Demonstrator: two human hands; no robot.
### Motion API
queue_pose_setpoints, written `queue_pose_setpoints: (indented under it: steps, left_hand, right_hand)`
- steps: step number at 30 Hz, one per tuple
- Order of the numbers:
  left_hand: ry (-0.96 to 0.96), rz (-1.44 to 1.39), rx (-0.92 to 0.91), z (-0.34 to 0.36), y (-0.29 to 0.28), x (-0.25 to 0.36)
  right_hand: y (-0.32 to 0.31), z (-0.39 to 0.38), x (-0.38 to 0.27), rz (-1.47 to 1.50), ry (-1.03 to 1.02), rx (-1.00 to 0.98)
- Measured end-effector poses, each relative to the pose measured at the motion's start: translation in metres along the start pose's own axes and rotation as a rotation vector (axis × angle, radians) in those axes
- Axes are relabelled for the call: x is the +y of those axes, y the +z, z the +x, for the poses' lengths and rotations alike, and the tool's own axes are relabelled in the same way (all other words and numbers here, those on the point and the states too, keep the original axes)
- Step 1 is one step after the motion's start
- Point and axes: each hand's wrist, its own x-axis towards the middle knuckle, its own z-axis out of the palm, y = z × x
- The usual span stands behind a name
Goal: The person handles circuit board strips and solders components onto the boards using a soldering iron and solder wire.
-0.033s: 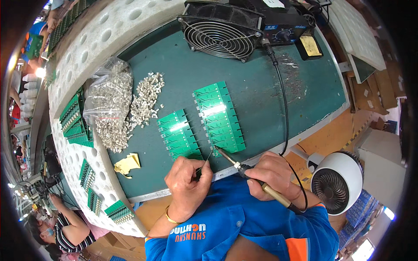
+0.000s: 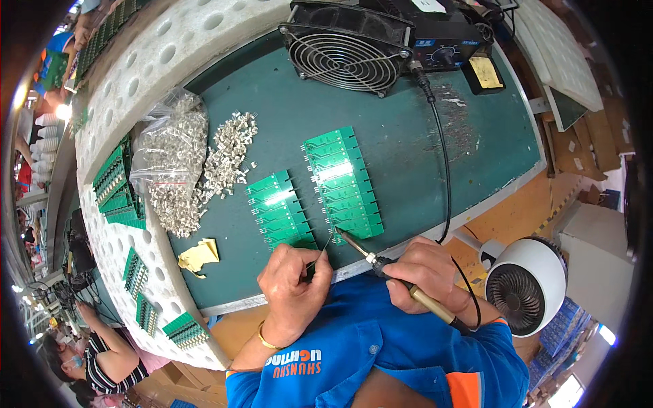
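Right hand (image 2: 425,272) wrapped round a soldering iron (image 2: 382,264), tip down at the near end of the longer green panel (image 2: 343,183); left hand (image 2: 294,289) pinching a thin solder wire (image 2: 326,246), its end close by that tip, contact too small to call! The panel lies flat, reaching toward the desk's (image 2: 408,163) near edge, and just left of it a second green panel (image 2: 277,207), partly behind the left hand: two of them. Light, thin and stiff, I'd say, probably slick and crackable if bent; best held by the notched long edge, clear of the pins. Outward now: one yellow scrap (image 2: 198,257) by the near left corner, one plastic bag (image 2: 173,136) toward the left edge, one spill of pale connectors (image 2: 228,149), too many to count! Far edge, one black fan (image 2: 343,58); far right corner, one yellow sponge (image 2: 486,72)
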Motion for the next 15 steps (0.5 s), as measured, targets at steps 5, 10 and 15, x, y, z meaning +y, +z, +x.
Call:
queue_pose_setpoints:
  steps: [5, 10, 15]
  left_hand:
    - [-0.015, -0.018, -0.001, 0.002, -0.0005, 0.0013]
    - [-0.027, -0.042, 0.012, 0.0013, 0.0022, 0.0008]
    - [-0.024, -0.045, 0.016, 0.0023, 0.0043, -0.0009]
  right_hand:
    - [0.0009, 0.002, 0.0001, 0.002, 0.024, 0.029]
    - [0.0021, 0.0023, -0.0008, -0.002, 0.019, 0.03]
    - [0.001, 0.003, -0.001, -0.006, 0.025, 0.024]
